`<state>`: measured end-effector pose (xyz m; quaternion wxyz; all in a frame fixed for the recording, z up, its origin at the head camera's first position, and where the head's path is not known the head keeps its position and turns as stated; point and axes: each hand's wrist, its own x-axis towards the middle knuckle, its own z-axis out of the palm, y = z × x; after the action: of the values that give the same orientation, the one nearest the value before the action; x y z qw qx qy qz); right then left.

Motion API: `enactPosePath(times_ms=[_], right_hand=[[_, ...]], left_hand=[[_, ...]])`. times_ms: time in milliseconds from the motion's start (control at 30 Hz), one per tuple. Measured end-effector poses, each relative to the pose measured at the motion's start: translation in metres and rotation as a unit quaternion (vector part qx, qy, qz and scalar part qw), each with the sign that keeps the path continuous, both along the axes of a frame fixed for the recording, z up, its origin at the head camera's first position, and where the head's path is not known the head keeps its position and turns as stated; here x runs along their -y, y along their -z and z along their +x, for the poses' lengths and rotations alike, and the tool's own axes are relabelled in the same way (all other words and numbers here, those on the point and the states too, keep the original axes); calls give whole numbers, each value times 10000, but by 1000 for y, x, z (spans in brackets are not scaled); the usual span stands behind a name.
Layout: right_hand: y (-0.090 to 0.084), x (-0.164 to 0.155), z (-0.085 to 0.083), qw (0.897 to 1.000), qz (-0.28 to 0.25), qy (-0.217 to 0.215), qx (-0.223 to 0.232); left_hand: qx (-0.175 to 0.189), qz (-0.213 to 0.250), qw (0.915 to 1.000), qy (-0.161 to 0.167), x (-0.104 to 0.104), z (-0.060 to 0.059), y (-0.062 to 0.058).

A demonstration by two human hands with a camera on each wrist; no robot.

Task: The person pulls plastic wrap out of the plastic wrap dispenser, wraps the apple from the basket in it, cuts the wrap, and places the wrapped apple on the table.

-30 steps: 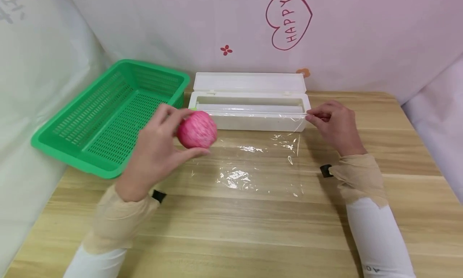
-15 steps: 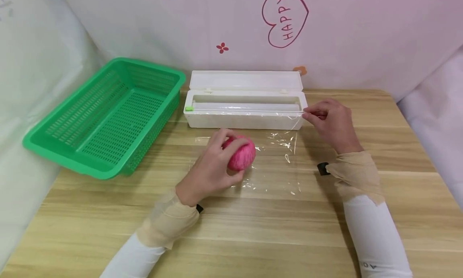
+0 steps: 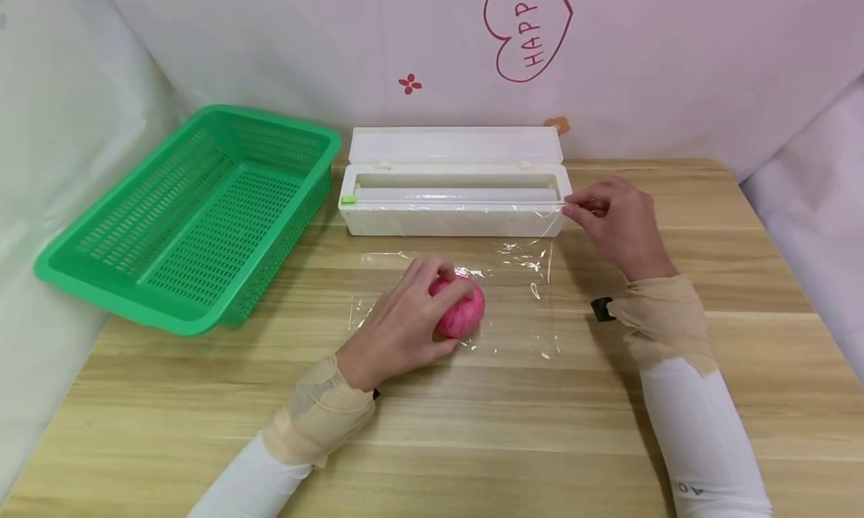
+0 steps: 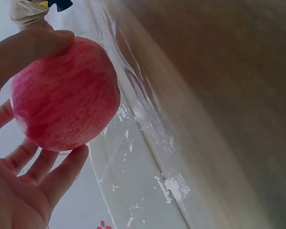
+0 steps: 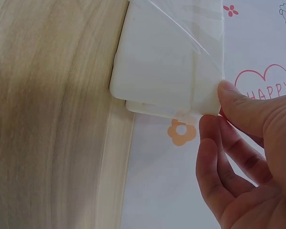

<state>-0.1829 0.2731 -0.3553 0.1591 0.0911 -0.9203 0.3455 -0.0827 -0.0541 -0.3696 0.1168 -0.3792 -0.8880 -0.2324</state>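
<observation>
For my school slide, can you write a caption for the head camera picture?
Left hand holds a pink apple on cling film; right hand pinches the film at its white box.

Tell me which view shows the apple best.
The left wrist view: the apple fills the frame up close, its streaked red skin sharp, held by the left hand. The head view shows it small, on the film, half covered by fingers. The right wrist view misses it entirely.

Sleeves: white, long, on both arms [image 3: 702, 443].
Wrists: beige wrap over each cuff [image 3: 664, 323].
Fitting: small black piece at each wrist [image 3: 601, 309].
Marking: dark lettering low on right sleeve [image 3: 688, 491].
Hands: bare, left hand [image 3: 398, 327] and right hand [image 3: 617, 222].
</observation>
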Motion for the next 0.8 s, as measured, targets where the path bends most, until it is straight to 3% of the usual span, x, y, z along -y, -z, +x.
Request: enactPosePath(times_ms=[367,567,800], right_hand=[[-2,-1,1,10000,21,6,85],[-1,-2,0,9999,23,6,118],[-1,-2,-1,9996,15,-68,271]], left_hand=[[126,-67,9999,27,0,-1,4],[237,-397,9989,36,0,0,0],[955,-417,9945,-51,8,0,-11]])
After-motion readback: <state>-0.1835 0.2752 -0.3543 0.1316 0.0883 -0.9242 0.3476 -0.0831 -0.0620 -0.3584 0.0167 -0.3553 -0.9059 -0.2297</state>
